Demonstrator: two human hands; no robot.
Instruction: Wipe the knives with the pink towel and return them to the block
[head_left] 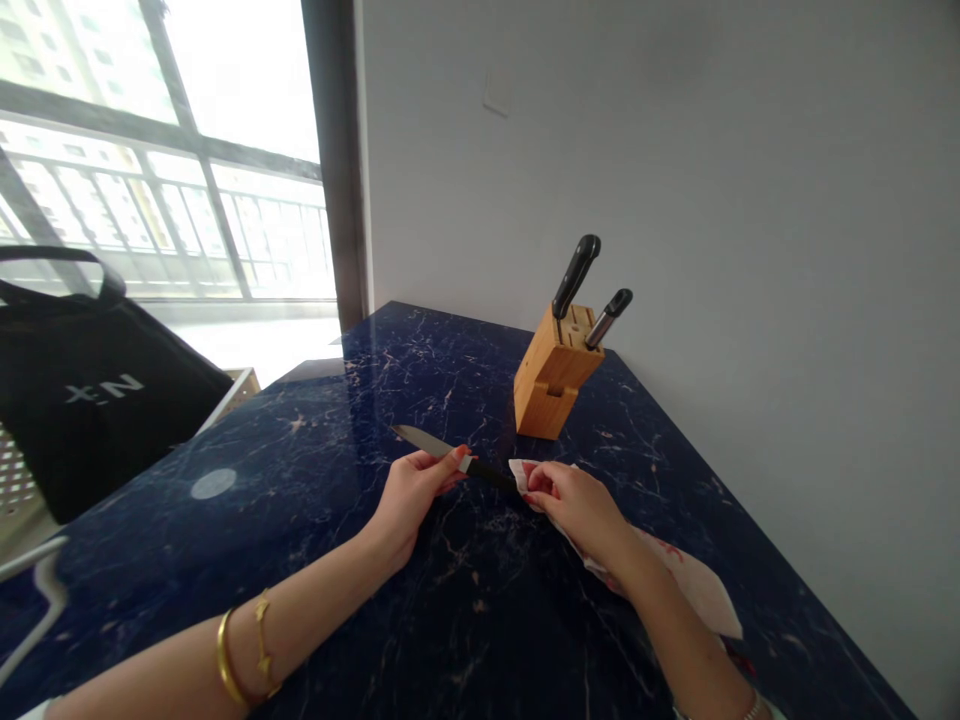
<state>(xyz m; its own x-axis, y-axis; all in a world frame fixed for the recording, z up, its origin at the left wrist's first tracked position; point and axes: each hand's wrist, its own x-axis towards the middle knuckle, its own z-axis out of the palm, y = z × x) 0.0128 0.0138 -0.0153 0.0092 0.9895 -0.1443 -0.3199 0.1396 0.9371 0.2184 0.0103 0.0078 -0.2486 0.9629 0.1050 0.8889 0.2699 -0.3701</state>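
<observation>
A knife (427,441) with a steel blade and black handle lies just above the dark blue marble table (300,560). My left hand (416,490) pinches it where the blade meets the handle, blade pointing left. My right hand (574,500) is closed on a white cloth with red marks (694,585), bunched at the handle's end; the rest of the cloth trails under my right forearm. Behind them stands a wooden knife block (553,375) holding two knives with dark handles.
A black bag (90,390) with white letters sits at the left, beside a perforated white rack. A grey wall runs along the table's right side. A window fills the upper left.
</observation>
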